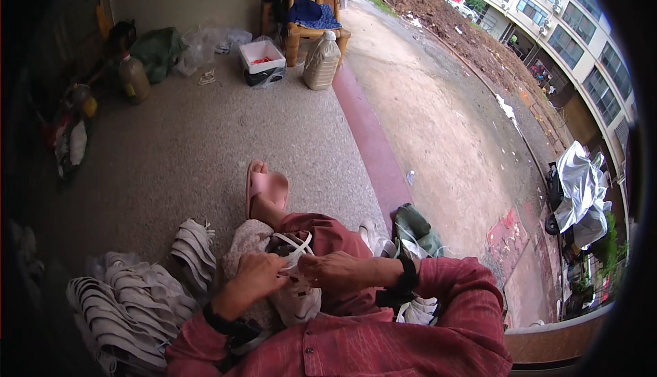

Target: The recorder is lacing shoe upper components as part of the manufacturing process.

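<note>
A white shoe upper (299, 303) rests on my lap over the red trousers, its dark opening turned away from me. A white shoelace (299, 245) loops up out of it. My left hand (259, 275) is closed at the upper's left edge, its fingertips pinching at the lace. From the other side my right hand (334, 270) closes over the lace, thumb and fingers together. The two hands nearly meet, and they hide the lace holes. Under the upper lies a pale speckled cloth (248, 239).
Stacked white shoe uppers (130, 302) lie at my left, beside a smaller stack (194, 254). More uppers (417, 310) sit at my right, near a green bag (416, 230). Ahead stand a white foam box (262, 56), a filled plastic jug (321, 62) and a bamboo chair (313, 17).
</note>
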Action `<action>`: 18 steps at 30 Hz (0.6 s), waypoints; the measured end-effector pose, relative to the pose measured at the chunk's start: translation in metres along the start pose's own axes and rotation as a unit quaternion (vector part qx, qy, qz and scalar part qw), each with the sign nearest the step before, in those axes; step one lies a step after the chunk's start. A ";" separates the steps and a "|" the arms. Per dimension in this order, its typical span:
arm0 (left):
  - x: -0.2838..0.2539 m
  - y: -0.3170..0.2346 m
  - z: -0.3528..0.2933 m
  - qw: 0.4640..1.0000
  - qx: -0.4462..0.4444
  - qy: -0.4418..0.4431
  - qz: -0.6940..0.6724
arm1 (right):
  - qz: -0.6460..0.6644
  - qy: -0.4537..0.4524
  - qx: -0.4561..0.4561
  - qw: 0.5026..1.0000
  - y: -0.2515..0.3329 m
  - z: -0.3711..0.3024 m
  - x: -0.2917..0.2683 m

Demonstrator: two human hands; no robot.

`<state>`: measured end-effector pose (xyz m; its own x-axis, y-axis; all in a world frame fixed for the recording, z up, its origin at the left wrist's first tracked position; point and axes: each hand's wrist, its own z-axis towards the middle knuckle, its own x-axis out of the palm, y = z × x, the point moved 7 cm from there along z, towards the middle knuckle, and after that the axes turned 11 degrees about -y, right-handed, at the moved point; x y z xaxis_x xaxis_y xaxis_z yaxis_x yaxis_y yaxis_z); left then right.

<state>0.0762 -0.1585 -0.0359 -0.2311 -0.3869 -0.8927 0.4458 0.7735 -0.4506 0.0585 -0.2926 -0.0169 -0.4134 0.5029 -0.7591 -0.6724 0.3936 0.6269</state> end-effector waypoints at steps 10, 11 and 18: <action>-0.011 0.016 -0.019 0.983 -0.066 0.052 -0.163 | -0.133 0.046 -0.019 0.990 -0.021 0.005 0.001; 0.001 0.023 -0.027 0.976 -0.014 0.049 -0.211 | -0.131 0.024 -0.039 0.990 -0.017 0.007 -0.002; -0.017 -0.006 -0.036 0.953 0.207 -0.012 -0.221 | -0.097 0.005 -0.039 0.995 -0.019 0.012 -0.001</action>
<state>0.0466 -0.1383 -0.0179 -0.4585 -0.6440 -0.6124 0.6129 0.2699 -0.7427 0.0794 -0.2911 -0.0265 -0.2779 0.4159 -0.8659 -0.7854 0.4206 0.4541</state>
